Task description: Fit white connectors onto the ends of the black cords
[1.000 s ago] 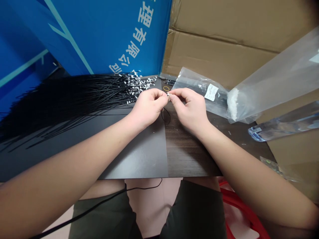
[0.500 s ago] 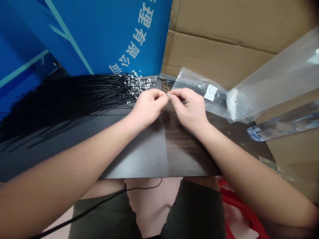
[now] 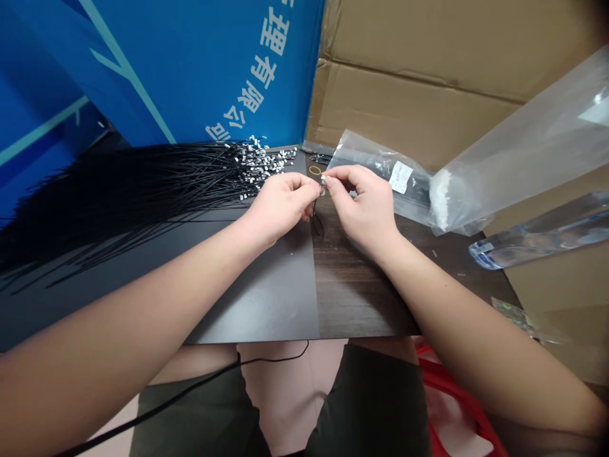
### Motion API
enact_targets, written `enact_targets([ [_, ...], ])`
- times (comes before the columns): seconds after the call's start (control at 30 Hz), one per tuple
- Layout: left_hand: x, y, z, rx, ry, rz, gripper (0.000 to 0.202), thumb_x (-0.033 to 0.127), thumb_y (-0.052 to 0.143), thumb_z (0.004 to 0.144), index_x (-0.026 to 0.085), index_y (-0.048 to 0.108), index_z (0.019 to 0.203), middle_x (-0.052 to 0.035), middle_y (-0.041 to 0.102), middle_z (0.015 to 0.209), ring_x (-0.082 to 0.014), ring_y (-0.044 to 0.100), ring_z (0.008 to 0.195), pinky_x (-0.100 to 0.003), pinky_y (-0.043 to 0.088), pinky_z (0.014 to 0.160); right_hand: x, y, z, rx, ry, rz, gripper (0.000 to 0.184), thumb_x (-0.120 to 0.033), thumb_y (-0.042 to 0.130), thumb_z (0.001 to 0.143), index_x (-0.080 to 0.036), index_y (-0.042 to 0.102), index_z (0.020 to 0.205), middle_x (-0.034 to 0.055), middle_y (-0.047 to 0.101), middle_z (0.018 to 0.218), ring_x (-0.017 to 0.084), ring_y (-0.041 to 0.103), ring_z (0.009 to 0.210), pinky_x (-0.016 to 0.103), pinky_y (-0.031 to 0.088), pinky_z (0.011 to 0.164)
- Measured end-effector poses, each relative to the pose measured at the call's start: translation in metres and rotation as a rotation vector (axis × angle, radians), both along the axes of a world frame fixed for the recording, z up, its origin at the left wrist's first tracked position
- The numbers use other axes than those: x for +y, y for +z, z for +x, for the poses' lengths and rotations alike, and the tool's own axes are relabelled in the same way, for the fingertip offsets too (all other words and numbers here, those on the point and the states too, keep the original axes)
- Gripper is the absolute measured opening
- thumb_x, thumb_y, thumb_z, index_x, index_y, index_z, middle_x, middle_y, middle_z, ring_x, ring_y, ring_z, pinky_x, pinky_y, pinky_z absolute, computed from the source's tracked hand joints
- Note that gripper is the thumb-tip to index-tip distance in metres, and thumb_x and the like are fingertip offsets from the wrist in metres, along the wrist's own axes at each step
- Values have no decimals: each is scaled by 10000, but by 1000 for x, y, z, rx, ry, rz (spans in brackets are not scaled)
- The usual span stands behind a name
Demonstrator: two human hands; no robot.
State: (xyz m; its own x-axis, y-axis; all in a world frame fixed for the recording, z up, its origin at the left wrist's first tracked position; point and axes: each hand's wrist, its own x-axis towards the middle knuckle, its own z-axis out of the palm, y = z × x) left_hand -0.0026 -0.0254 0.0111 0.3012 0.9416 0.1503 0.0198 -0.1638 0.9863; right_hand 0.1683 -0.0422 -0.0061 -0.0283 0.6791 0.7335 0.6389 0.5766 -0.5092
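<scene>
- the left hand [image 3: 284, 204] has thumb and forefinger closed in a tight pinch; it seems to have hold of a thin black wire [image 3: 314, 217], which hangs in a small loop below its fingertips.
- the right hand [image 3: 364, 204] faces it, finger and thumb drawn together on a tiny white piece [image 3: 323, 179].
- that piece sits right between the two hands, just right of the left fingertips and at the tips of the right; neither hand is clearly nearer, though the right covers more of it.
- its long axis is too small for me to make out, and i can't tell whether wire and piece are joined.
- both hands are above the tabletop [image 3: 266, 301], over the seam between its grey left part and dark wood right part.
- a heap of black wires [image 3: 137, 190] lies to the left, running left to right, white ends just beyond the left hand.
- a yellow band [image 3: 314, 170] lies just past the fingertips, a clear bag [image 3: 349, 155] beyond the right hand.
</scene>
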Motion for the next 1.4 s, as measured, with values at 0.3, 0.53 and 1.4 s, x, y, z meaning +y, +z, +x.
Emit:
enact_targets([
  [0.3, -1, 2, -4, 118, 16, 86, 174, 228, 669, 865, 188, 623, 702, 8, 610, 617, -127, 557, 588, -270, 448, 609, -1, 1, -1, -30, 8, -28, 150, -254, 637, 1000, -229, 779, 959, 46, 824, 999, 217, 731, 889, 396, 587, 857],
  [0.53, -1, -1, -1, 82, 36, 78, 178, 195, 610, 858, 206, 571, 684, 12, 589, 603, -131, 534, 572, -280, 424, 590, -1, 1, -1, -21, 21, -27, 139, -241, 648, 995, -222, 783, 964, 53, 825, 999, 220, 735, 897, 391, 580, 848],
  [1.4, 1, -3, 1, -59, 7, -51, 99, 191, 667, 810, 185, 633, 717, 26, 569, 579, -108, 513, 540, -249, 410, 538, 0, 0, 0, -8, 47, -13, 127, -196, 651, 991, -217, 768, 947, 40, 818, 981, 210, 731, 885, 375, 567, 835],
])
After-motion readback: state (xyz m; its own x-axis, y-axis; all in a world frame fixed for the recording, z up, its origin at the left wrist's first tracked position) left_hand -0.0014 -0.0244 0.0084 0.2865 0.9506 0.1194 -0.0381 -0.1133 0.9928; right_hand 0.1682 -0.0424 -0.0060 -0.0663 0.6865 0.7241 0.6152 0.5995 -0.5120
